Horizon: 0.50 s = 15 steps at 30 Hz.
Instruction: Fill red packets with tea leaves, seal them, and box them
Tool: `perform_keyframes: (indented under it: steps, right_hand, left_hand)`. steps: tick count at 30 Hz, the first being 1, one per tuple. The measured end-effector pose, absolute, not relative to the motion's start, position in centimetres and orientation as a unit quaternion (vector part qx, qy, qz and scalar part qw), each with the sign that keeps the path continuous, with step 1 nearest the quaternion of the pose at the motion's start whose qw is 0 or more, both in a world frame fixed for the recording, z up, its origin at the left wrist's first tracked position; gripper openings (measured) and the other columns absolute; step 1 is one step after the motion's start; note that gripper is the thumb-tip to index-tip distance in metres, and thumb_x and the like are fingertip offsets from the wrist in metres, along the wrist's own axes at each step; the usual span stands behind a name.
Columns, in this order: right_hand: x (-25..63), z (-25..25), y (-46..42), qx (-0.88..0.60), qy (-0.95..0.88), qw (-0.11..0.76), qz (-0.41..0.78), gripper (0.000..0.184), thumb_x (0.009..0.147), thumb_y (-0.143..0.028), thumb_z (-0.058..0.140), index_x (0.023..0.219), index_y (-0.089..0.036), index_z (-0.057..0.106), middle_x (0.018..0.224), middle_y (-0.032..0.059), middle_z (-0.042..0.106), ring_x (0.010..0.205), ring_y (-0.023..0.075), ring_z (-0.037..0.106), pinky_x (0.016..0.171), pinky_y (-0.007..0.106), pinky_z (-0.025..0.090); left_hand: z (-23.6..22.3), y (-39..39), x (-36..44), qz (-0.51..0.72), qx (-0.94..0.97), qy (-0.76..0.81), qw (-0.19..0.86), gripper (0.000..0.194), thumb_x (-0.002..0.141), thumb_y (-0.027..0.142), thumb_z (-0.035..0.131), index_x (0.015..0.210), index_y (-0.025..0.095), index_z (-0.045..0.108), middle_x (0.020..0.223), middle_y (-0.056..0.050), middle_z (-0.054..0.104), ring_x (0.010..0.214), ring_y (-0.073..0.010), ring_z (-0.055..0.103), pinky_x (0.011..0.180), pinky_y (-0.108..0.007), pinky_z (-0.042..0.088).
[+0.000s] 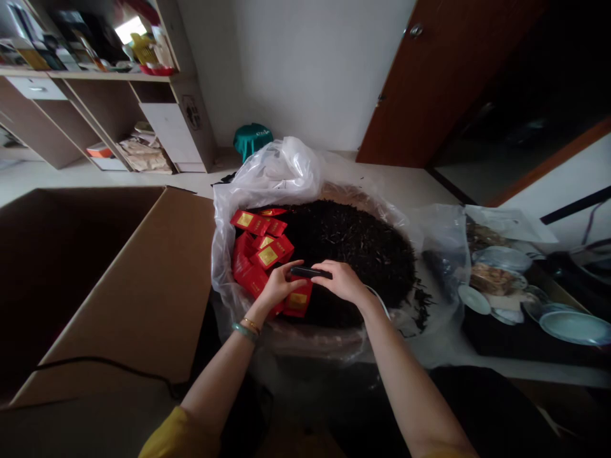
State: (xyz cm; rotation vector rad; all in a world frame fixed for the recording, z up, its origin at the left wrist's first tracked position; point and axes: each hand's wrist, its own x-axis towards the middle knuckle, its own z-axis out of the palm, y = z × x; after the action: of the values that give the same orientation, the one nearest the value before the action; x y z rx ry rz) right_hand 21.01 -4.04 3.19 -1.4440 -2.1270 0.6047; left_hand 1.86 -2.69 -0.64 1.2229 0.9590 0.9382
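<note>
While dark, shredded, leaf-like material [353,235] heaps inside one large translucent plastic bag [286,168], a person's two bare hands meet over its near half around one slim black object [310,272]; smooth and narrow, it is held above the pile and the red packets [281,248], its long axis running nearly level from left to right, the right end a touch lower.

The right hand [344,280] grasps the right end between thumb and fingers; the left hand [281,284] curls its thumb and forefinger about the opposite end, though whether it is clenched on the object or merely framing it cannot be told.

The packets, flat, glossy and rectangular, overlap along the bag's left side; at least six show, four of them with clear gold panels, but the overlap prevents an exact count.

One green bangle [245,332] and one slender gold-toned bracelet [251,323] circle the left wrist; crinkled plastic bunches at the bag's far edge, and loose dark shreds gather near its right side.

One brown cardboard box [128,286], straight-edged and open, stands just beside the bag at left; one reddish-brown door [405,95] stands beyond.
</note>
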Motion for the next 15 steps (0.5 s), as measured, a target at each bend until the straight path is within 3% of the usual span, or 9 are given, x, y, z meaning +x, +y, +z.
perform_keyframes:
  steps: [6, 12, 15]
  right_hand:
    - [22.6, 2.4, -3.5, -0.538, -0.752, 0.307, 0.227, 0.040, 0.076, -0.032, 0.071, 0.115, -0.023, 0.065, 0.109, 0.0064, 0.069, 0.099, 0.0219, 0.065, 0.087, 0.033, 0.051]
    - [25.8, 0.1, -2.0, -0.668, -0.682, 0.262, 0.139, 0.042, 0.074, -0.031, 0.071, 0.114, -0.020, 0.065, 0.108, 0.0106, 0.069, 0.099, 0.0261, 0.065, 0.088, 0.038, 0.050]
    - [26.1, -0.9, -1.8, -0.692, -0.663, 0.269, 0.095, 0.036, 0.075, -0.029, 0.070, 0.109, -0.018, 0.066, 0.103, 0.0121, 0.070, 0.096, 0.0277, 0.065, 0.087, 0.041, 0.049]
  left_hand:
    - [-0.7, -2.7, 1.9, 0.412, 0.501, 0.421, 0.634, 0.066, 0.059, 0.032, 0.082, 0.116, 0.011, 0.057, 0.071, -0.002, 0.068, 0.063, -0.0146, 0.063, 0.058, -0.022, 0.048]
    - [-0.3, -2.9, 2.0, 0.431, 0.488, 0.437, 0.620, 0.042, 0.060, 0.049, 0.077, 0.079, 0.012, 0.071, 0.069, -0.004, 0.069, 0.063, -0.0150, 0.061, 0.059, -0.024, 0.046]
    - [-0.4, -2.9, 2.1, 0.435, 0.482, 0.446, 0.616, 0.044, 0.060, 0.053, 0.076, 0.078, 0.012, 0.073, 0.068, -0.003, 0.070, 0.061, -0.0148, 0.059, 0.058, -0.024, 0.044]
